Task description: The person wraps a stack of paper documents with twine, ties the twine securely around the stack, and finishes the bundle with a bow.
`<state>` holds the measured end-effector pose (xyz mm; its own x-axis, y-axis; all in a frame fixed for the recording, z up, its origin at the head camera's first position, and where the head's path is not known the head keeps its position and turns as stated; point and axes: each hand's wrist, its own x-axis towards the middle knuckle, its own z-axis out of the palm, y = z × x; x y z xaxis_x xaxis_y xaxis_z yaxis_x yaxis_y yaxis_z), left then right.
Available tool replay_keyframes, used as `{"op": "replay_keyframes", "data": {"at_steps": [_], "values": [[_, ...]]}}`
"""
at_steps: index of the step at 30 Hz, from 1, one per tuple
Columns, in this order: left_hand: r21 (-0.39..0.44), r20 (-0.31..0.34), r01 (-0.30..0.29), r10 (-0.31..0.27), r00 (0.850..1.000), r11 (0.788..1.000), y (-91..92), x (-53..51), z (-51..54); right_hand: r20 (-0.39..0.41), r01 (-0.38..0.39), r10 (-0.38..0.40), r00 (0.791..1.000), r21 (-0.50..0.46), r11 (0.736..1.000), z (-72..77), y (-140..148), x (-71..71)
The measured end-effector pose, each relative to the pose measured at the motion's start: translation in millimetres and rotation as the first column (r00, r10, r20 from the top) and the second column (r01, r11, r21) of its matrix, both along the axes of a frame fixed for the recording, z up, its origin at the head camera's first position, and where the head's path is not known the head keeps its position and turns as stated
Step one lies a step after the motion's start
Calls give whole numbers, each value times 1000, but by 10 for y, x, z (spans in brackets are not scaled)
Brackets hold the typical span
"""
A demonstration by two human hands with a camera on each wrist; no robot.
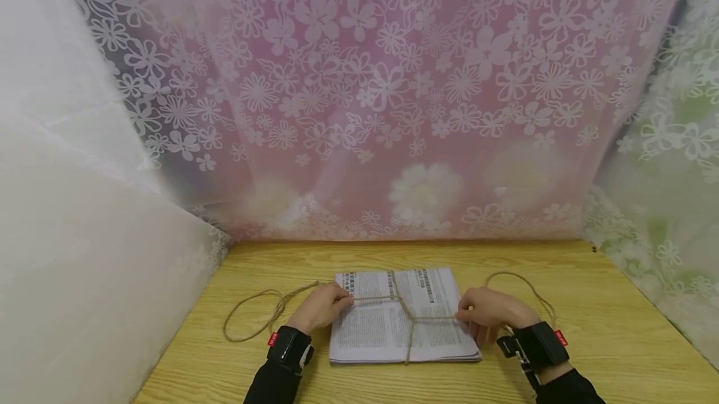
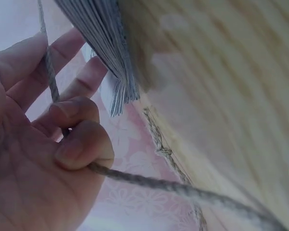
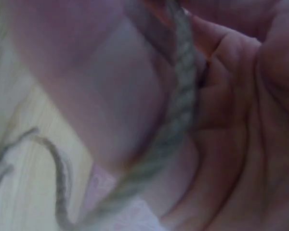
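A stack of folded newspapers (image 1: 373, 332) lies flat on the table, with brown twine (image 1: 411, 318) crossed over its top near the middle. At the stack's left edge my left hand (image 1: 321, 308) holds one end of the twine. The left wrist view shows the last fingers curled round the twine (image 2: 135, 180), beside the layered paper edges (image 2: 98, 36). My right hand (image 1: 495, 309) pinches the other end at the right edge. Close up in the right wrist view, twine (image 3: 182, 91) runs through the curled right hand (image 3: 226, 125); its fingertips are hidden there.
Loose twine loops (image 1: 241, 336) lie on the wooden table (image 1: 224, 379) to the left, and another loop (image 1: 542, 298) lies to the right. A pink flowered curtain (image 1: 365, 142) closes off the back. Pale sheeting (image 1: 84, 235) hangs at the left side.
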<state>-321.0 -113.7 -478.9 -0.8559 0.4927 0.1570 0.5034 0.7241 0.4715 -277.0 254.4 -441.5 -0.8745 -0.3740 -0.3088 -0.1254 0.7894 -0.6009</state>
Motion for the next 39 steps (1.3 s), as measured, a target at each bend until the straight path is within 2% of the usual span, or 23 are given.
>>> {"op": "replay_keyframes", "data": {"at_steps": [3, 5, 8, 10, 12, 15, 20, 24, 27, 31, 37, 39], "values": [[21, 31, -6, 6, 999, 1000, -20, -5, 15, 31, -7, 8, 999, -40, 999, -25, 24, -13], [35, 50, -3, 2, 999, 999, -33, -12, 14, 17, -16, 17, 1000, -58, 998, -51, 38, -35], [30, 63, 5, -7, 998, 1000, -57, -28, 2, -82, -45, 39, 996, -71, 996, -121, 52, -103], [27, 62, 16, -17, 998, 1000, -75, -38, -9, -184, -46, 36, 982, -54, 997, -178, 58, -155], [28, 68, 14, -16, 998, 1000, -91, -41, -11, -258, -13, 1, 966, -44, 999, -233, 57, -200], [35, 94, -23, 20, 995, 999, -112, -35, -5, -291, 72, -77, 954, -29, 997, -292, 43, -259], [-2, 108, -119, 119, 987, 993, -108, -17, -46, -293, 177, -169, 941, 0, 984, -332, -4, -279], [-23, 127, -172, 173, 977, 985, -73, 16, -66, -274, 249, -228, 934, 46, 967, -355, -28, -225], [-22, 177, -168, 169, 970, 986, -77, 30, -58, -251, 243, -219, 943, 66, 968, -388, -4, -214], [7, 236, -134, 129, 963, 991, -120, 18, -51, -216, 227, -216, 952, 30, 973, -393, 37, -212], [69, 216, -83, 67, 974, 994, -185, 9, -3, -198, 239, -232, 952, 11, 971, -347, 43, -220], [79, 233, -96, 75, 969, 992, -197, 16, 7, -193, 239, -232, 953, 13, 971, -332, 31, -224]]}}
